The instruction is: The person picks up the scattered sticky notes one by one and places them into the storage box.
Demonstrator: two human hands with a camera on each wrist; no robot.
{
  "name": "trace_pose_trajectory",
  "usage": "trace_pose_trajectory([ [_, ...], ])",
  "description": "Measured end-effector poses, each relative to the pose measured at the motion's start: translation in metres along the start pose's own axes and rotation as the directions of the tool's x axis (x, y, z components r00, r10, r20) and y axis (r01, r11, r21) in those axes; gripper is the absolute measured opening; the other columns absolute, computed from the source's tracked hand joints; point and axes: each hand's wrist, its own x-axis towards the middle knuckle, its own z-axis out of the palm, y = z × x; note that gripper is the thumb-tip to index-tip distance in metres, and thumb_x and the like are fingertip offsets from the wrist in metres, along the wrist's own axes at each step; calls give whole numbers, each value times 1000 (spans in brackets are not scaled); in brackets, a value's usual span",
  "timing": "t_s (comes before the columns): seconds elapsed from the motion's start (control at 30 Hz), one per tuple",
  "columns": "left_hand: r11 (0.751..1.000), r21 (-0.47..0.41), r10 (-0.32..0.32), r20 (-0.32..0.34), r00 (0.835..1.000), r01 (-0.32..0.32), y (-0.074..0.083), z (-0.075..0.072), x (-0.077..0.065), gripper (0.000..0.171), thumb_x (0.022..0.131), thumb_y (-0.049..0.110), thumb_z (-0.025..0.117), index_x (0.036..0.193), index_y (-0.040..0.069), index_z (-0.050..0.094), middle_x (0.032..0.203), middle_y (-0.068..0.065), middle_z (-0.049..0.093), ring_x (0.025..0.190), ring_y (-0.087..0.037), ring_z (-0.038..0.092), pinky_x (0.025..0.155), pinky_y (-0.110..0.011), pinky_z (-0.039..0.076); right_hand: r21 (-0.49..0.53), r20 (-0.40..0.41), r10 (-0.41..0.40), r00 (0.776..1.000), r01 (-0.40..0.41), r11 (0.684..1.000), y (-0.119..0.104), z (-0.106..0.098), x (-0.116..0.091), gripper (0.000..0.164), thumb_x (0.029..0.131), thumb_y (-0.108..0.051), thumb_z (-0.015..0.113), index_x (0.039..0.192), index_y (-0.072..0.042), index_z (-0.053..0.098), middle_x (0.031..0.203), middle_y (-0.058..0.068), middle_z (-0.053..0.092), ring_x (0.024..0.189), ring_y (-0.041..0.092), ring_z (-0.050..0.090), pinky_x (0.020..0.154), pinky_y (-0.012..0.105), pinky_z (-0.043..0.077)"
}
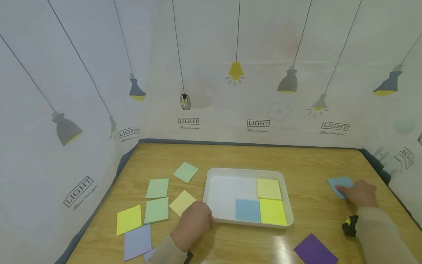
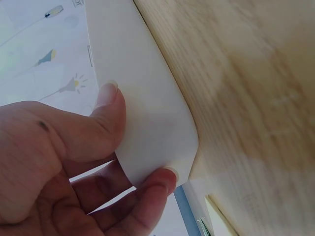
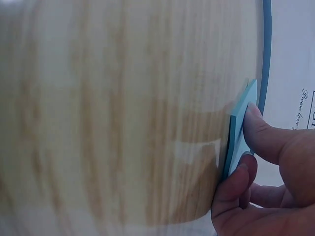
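With thumb and fingers bent around the front left corner, my left hand (image 1: 192,223) grips a white tray (image 1: 227,187); the left wrist view shows the tray wall (image 2: 147,98) between them. Inside the tray's right half lie a pale yellow sticky note pad (image 1: 269,189), a bright yellow pad (image 1: 273,212) and a blue pad (image 1: 248,210). Far to the right, my right hand (image 1: 362,194) pinches another blue sticky note pad (image 1: 339,182) by its edge. In the right wrist view that pad (image 3: 241,125) is slightly tilted, close to the wooden table.
Left of the tray lie several pads: green ones (image 1: 156,210), a pale yellow one (image 1: 182,202), a bright yellow one (image 1: 129,220) and lilac ones (image 1: 137,242). A purple pad (image 1: 315,250) lies at the front right. Patterned sheets (image 1: 211,73) stand around the table (image 1: 313,165).
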Motion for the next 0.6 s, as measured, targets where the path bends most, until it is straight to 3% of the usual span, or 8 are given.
trace_pose_trajectory([
  [0.1, 1000, -1, 15, -6, 1000, -15, -1, 1, 0, 20, 87, 22, 78, 69, 12, 77, 74, 4, 69, 70, -11, 59, 69, -30, 55, 32, -9, 10, 1000, -10, 999, 3, 2, 3, 84, 94, -47, 65, 114, 33, 48, 111, 50, 51, 101, 64, 41, 79, 62, 44],
  [0.2, 1000, 3, 27, -8, 1000, -27, -2, 1, 0, 20, 87, 22, 78, 69, 12, 78, 74, 4, 70, 71, -12, 61, 70, -29, 55, 69, -16, 24, 1000, -23, 997, 3, 4, 3, 85, 93, -45, 67, 117, 33, 44, 112, 53, 44, 102, 63, 38, 78, 63, 44],
  [0.43, 999, 11, 39, -16, 999, -39, -2, 0, -1, 20, 86, 21, 78, 70, 11, 78, 74, 3, 70, 72, -13, 63, 70, -29, 56, 155, -29, 67, 997, -61, 986, -3, 5, -3, 89, 94, -41, 67, 130, 30, 30, 122, 51, 39, 112, 66, 38, 91, 69, 43],
  [0.6, 1000, 2, 30, -17, 999, -30, -2, 0, -1, 20, 86, 22, 78, 70, 11, 78, 74, 3, 70, 71, -12, 62, 70, -30, 56, 186, -42, 85, 995, -76, 980, -6, 5, -5, 86, 96, -39, 65, 134, 28, 28, 125, 51, 38, 115, 64, 40, 93, 68, 43],
])
